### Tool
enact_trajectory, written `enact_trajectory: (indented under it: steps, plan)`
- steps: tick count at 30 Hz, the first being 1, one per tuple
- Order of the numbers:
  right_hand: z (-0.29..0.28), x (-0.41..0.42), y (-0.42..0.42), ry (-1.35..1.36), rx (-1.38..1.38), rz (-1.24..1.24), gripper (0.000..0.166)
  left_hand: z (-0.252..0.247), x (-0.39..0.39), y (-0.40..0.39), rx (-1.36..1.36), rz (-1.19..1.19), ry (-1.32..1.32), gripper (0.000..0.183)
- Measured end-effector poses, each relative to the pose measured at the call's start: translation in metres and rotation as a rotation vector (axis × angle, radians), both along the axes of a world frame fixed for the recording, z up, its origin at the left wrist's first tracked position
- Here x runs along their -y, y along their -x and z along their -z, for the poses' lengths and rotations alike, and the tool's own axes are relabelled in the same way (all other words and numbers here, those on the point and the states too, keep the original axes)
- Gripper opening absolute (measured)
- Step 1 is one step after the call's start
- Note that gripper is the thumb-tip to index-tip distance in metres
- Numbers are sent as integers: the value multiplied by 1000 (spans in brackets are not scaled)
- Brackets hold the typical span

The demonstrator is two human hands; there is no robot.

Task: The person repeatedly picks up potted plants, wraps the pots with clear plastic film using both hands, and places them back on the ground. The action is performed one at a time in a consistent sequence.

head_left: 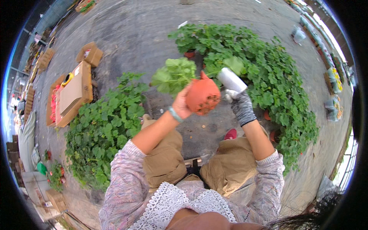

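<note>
My bare left hand (183,104) grips a soft orange plant pot (202,96), tipped so that its soil-specked base faces me. Leafy green growth (176,75) sticks out of the pot on its far side, slightly blurred. In a grey knitted glove, my right hand (241,105) is closed around a roll of clear or whitish film (232,80), just right of the pot. Beyond the roll, a pale leaf (233,65) stretches out on a stem from the pot's side. Both hands are raised above the ground between my knees.
Potted leafy plants crowd together at the left (115,120) and in an arc at the right (267,74). Far left are a cardboard box (86,83) with a flat cardboard piece and yellow tape, and a smaller box (93,54). Dark ground sheeting (129,31) covers the floor.
</note>
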State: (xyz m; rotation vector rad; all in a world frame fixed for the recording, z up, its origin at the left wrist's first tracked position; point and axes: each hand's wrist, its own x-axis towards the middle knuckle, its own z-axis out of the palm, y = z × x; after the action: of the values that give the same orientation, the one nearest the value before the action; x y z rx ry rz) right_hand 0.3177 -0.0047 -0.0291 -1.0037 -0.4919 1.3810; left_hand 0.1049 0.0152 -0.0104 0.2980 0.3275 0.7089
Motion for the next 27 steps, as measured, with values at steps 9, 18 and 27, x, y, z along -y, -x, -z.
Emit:
enact_trajectory:
  steps: [9,18,27]
  plan:
    - [-10,23,40,-396,423,-421,63,-8,15,14,16,79,-63,55]
    - [-29,34,46,-338,284,-422,60,0,21,27,-46,79,-121,52]
    - [-47,25,49,-41,-558,18,46,4,21,26,21,-11,-81,55]
